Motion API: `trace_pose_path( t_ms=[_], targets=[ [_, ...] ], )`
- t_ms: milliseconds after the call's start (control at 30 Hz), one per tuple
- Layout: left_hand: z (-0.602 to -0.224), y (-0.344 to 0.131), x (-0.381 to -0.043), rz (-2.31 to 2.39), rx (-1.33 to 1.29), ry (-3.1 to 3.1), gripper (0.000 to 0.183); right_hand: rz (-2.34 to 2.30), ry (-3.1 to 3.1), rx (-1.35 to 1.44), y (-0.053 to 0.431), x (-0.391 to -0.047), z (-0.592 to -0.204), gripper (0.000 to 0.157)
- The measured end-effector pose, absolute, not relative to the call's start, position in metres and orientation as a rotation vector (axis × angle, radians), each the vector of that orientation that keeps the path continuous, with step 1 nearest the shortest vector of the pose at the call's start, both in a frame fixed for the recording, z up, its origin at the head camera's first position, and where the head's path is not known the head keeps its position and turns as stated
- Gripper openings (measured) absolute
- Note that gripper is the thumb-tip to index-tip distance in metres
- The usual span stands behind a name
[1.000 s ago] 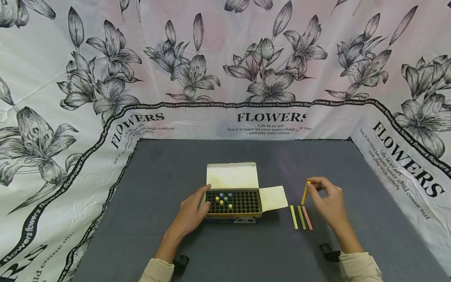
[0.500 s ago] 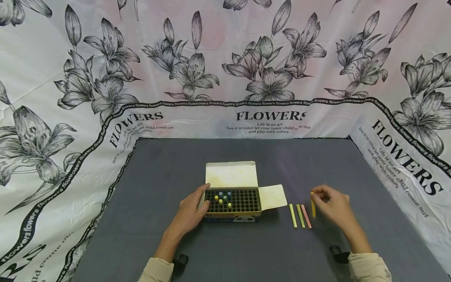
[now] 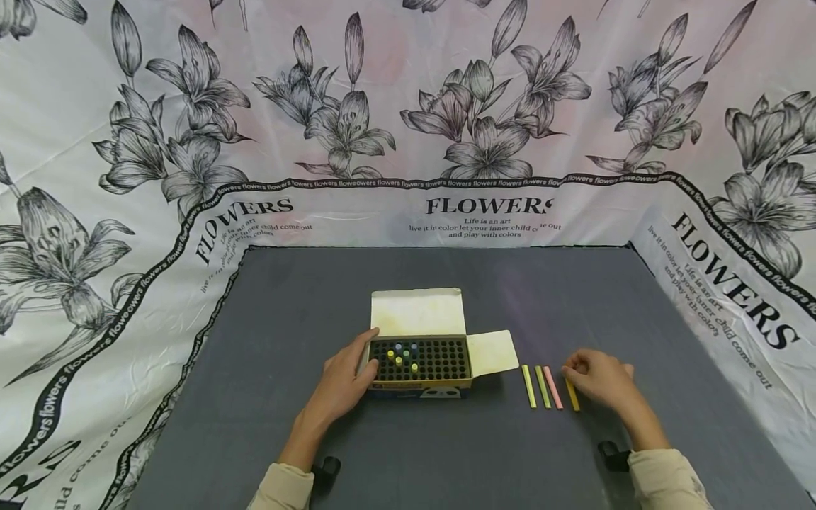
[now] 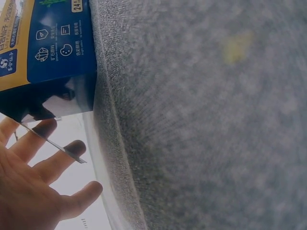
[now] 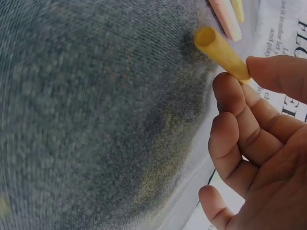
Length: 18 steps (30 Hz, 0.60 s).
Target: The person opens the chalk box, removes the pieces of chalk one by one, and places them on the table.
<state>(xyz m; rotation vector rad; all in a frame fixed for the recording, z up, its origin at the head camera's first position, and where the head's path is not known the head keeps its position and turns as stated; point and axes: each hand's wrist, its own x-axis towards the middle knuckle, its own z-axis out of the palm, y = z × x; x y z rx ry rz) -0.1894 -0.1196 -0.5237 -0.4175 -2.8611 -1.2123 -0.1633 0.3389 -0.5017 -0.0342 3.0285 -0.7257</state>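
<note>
An open cardboard chalk box [image 3: 421, 384] stands mid-table, its black insert full of round holes. Several yellow, blue and green chalk ends show in the left part. My left hand [image 3: 344, 375] rests at the box's left side, thumb by the front corner and index finger at the back one. In the left wrist view its fingers [image 4: 53, 167] are spread and fairly straight beside a thin flap [image 4: 57, 146]. My right hand [image 3: 602, 377] pinches the upper end of a yellow chalk stick [image 5: 223, 52] between thumb and index finger, its lower end at the cloth.
Left of the right hand lie a pale yellow chalk [image 3: 528, 387], a yellow-green chalk [image 3: 543, 387] and a pink chalk [image 3: 553, 388], roughly parallel. White lid flaps [image 3: 417, 313] spread behind and right of the box. Flower-printed cloth [image 3: 484, 212] borders the grey table [image 3: 306, 297].
My right hand has carried the yellow chalk from behind the row to the right of the pink one and lowered it toward the table. The left hand stays at the box.
</note>
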Motion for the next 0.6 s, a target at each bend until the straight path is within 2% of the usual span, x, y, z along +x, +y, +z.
trace_pose_path(
  t_ms=[600],
  targets=[
    [-0.5227,-0.1196,-0.1899,-1.210,-0.405,-2.866,0.055,-0.670,3.008,0.008,0.3305,-0.1713,-0.5090,0.019]
  ],
)
